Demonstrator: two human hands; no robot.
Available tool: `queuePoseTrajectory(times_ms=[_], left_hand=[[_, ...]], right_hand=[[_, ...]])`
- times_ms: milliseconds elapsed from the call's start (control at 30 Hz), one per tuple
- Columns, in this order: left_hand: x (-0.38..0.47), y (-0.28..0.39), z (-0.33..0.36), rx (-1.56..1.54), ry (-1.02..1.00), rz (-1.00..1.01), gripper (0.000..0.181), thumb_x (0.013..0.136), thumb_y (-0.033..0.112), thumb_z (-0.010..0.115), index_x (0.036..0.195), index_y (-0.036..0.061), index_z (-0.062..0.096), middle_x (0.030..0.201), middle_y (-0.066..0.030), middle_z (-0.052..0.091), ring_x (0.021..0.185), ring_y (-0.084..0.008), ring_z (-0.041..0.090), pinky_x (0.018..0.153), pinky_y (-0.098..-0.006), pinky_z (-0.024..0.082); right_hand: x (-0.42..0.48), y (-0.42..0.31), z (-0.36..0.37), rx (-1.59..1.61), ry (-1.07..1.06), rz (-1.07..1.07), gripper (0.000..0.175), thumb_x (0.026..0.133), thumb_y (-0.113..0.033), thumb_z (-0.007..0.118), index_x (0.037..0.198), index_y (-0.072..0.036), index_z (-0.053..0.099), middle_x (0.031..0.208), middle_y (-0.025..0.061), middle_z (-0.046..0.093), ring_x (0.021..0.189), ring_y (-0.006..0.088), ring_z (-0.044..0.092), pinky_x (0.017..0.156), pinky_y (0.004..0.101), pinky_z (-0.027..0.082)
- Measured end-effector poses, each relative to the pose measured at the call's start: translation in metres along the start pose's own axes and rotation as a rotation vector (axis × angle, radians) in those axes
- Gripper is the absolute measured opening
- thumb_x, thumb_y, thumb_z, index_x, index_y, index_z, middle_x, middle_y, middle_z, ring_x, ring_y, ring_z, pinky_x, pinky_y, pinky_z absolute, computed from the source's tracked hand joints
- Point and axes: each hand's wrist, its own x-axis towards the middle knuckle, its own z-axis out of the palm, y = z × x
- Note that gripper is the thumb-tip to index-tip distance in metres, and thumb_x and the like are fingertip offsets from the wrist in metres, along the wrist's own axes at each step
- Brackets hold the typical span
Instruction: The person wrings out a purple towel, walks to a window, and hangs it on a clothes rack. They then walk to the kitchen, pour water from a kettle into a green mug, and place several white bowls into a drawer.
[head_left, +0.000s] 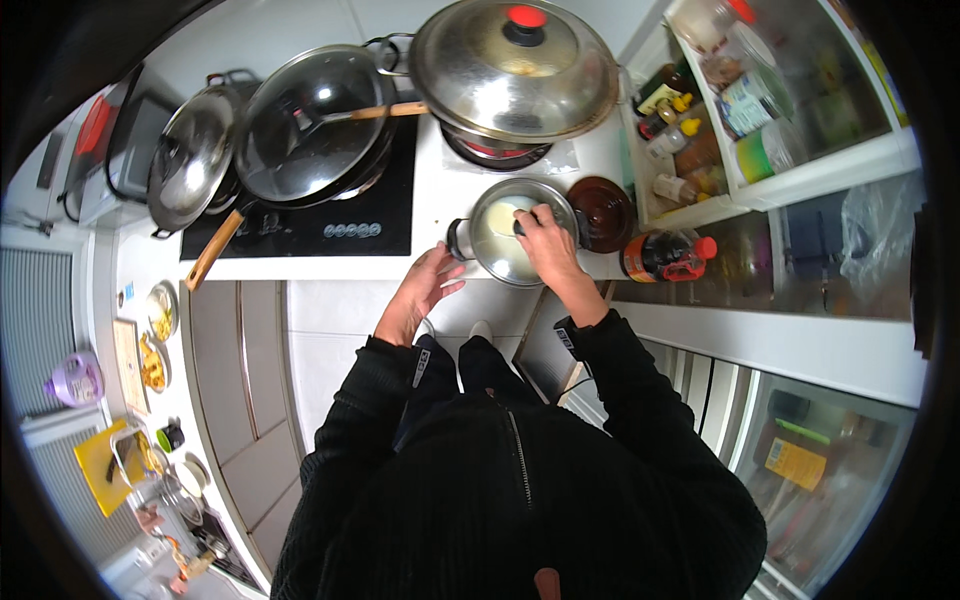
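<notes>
At the counter's front edge stands a small metal pot (471, 250) with black side handles. A see-through lid (501, 259) with a metal rim covers it, and pale contents show through. My right hand (551, 244) grips the black knob (519, 226) of this lid from above. My left hand (429, 283) is beside the pot's left black handle (455, 239), fingers apart and holding nothing. Whether its fingertips touch the handle, I cannot tell. Just right of the pot is a dark brown round dish or lid (606, 214), partly behind the pot's right handle.
Behind the pot, a large domed steel lid (480, 82) tops a pan on a burner. Lidded pans, one a wok (315, 127), occupy the black cooktop (300, 238); a wooden handle (214, 251) juts past the edge. A red-capped bottle (660, 256) and shelves of jars (750, 105) stand right.
</notes>
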Motion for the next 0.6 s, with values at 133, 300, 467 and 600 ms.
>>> queuePoseTrajectory(times_ms=[133, 300, 467, 600], left_hand=[[-0.075, -0.018, -0.057, 0.075, 0.061, 0.075, 0.031, 0.094, 0.027, 0.061, 0.120, 0.0104, 0.057, 0.117, -0.0026, 0.060, 0.106, -0.0182, 0.060, 0.084, -0.0315, 0.052], [-0.195, -0.072, -0.162, -0.139, 0.450, 0.235, 0.032, 0.085, 0.017, 0.073, 0.113, 0.0060, 0.060, 0.100, -0.0031, 0.064, 0.088, -0.0142, 0.064, 0.072, -0.0264, 0.053], [-0.296, -0.145, -0.253, -0.432, 0.839, 0.287, 0.016, 0.086, 0.021, 0.073, 0.087, 0.0092, 0.062, 0.067, 0.0032, 0.054, 0.054, -0.0081, 0.048, 0.053, -0.0238, 0.046], [-0.346, -0.189, -0.305, -0.607, 0.912, 0.279, 0.029, 0.092, 0.034, 0.065, 0.073, 0.0136, 0.054, 0.058, 0.0062, 0.044, 0.049, -0.0088, 0.041, 0.051, -0.0260, 0.042]], right_hand=[[-0.003, 0.002, -0.001, -0.110, -0.019, -0.017, 0.042, 0.081, -0.016, 0.066, 0.121, -0.016, 0.057, 0.124, 0.0103, 0.050, 0.105, 0.0328, 0.059, 0.077, 0.0455, 0.054], [-0.014, -0.008, -0.024, 0.014, 0.107, -0.045, 0.054, 0.083, -0.016, 0.068, 0.134, -0.012, 0.050, 0.139, 0.0173, 0.042, 0.123, 0.0390, 0.047, 0.095, 0.0435, 0.046], [-0.029, -0.068, 0.003, 0.179, 0.062, -0.045, 0.013, 0.087, -0.016, 0.066, 0.091, -0.005, 0.061, 0.073, 0.0104, 0.062, 0.065, 0.0266, 0.061, 0.061, 0.0372, 0.047], [-0.032, -0.182, 0.060, 0.249, -0.091, -0.179, 0.024, 0.090, -0.021, 0.065, 0.077, -0.004, 0.054, 0.062, 0.0127, 0.059, 0.053, 0.0307, 0.057, 0.053, 0.0387, 0.044]])
